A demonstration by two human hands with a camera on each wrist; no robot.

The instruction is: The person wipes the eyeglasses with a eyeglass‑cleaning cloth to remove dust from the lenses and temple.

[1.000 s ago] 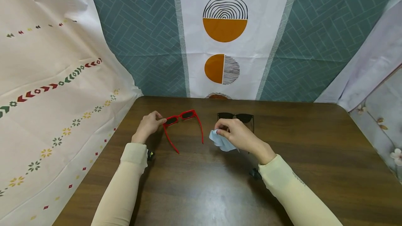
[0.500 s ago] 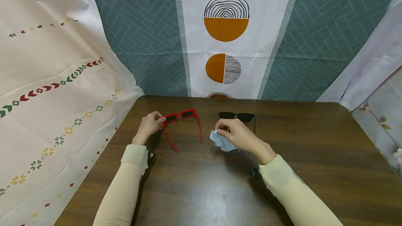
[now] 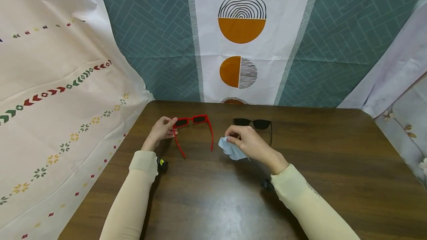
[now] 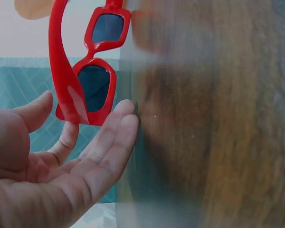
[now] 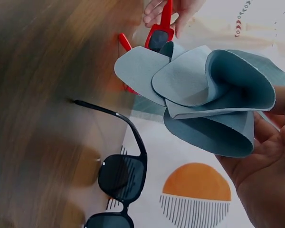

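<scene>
Thumb and index finger of my left hand (image 3: 161, 129) pinch one front corner of red-framed sunglasses (image 3: 199, 119), whose two unfolded temple arms point back toward me. In the left wrist view the other fingers stretch out beneath that corner, close over the tabletop. My right hand (image 3: 251, 143) pinches a light blue cloth (image 3: 231, 150) at its upper edge; the cloth hangs in loose folds (image 5: 183, 80). Behind that hand lie black sunglasses (image 3: 261, 124) with their arms unfolded, partly hidden by the hand in the head view. The right wrist view shows one black lens (image 5: 122, 175) and arm plainly.
Both pairs rest toward the far side of a brown wooden table (image 3: 207, 195). A teal and white patterned curtain (image 3: 160, 47) hangs behind the far edge. Cream patterned fabric (image 3: 66, 84) covers the left side, and pale floral fabric (image 3: 403, 121) the right.
The red sunglasses have shifted slightly away from me, with more of the left fingers showing under the corner. My right hand and the cloth have moved a little left.
</scene>
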